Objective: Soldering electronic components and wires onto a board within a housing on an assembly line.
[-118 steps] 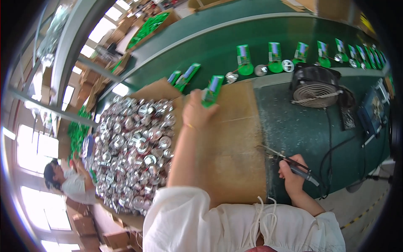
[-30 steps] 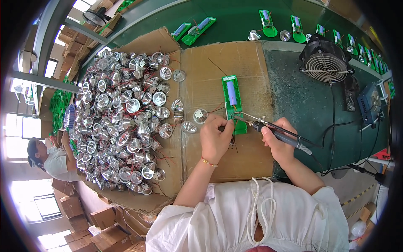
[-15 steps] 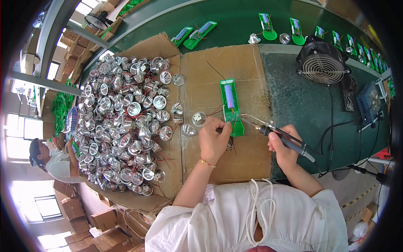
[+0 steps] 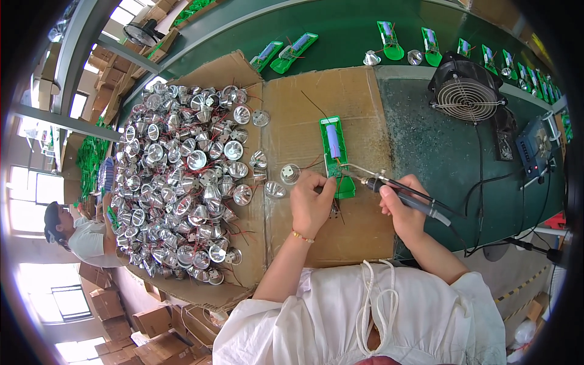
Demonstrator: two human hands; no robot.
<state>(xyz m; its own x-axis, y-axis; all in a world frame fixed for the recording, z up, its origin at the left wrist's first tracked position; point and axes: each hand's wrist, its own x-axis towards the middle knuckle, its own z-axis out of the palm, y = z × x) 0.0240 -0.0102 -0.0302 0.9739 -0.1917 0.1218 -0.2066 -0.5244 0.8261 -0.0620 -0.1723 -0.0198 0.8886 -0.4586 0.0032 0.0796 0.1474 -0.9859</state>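
Note:
A green plastic housing [image 4: 345, 187] lies on the cardboard in front of me, with a purple cylindrical battery [image 4: 333, 141] in its upper part and a small circuit board [image 4: 334, 168] below. My left hand [image 4: 311, 198] is pinched at the board's left edge; what its fingertips hold is hidden. My right hand [image 4: 404, 210] grips a soldering iron [image 4: 420, 205] with a thin bent metal tube fixed along it. The iron's tip points left at the board, close to my left fingertips. A silver reflector cup [image 4: 289, 174] with wires lies just left of that hand.
A big heap of reflector cups [image 4: 182, 176] fills the cardboard on the left. A fan [image 4: 467, 97] and a blue soldering station [image 4: 535, 149] stand at right, cables trailing. More green housings [image 4: 389, 41] line the far side. Another person [image 4: 85, 234] works at far left.
My right hand has shifted slightly left and up, bringing the iron's tip and metal tube closer to the circuit board. My left hand stays at the board.

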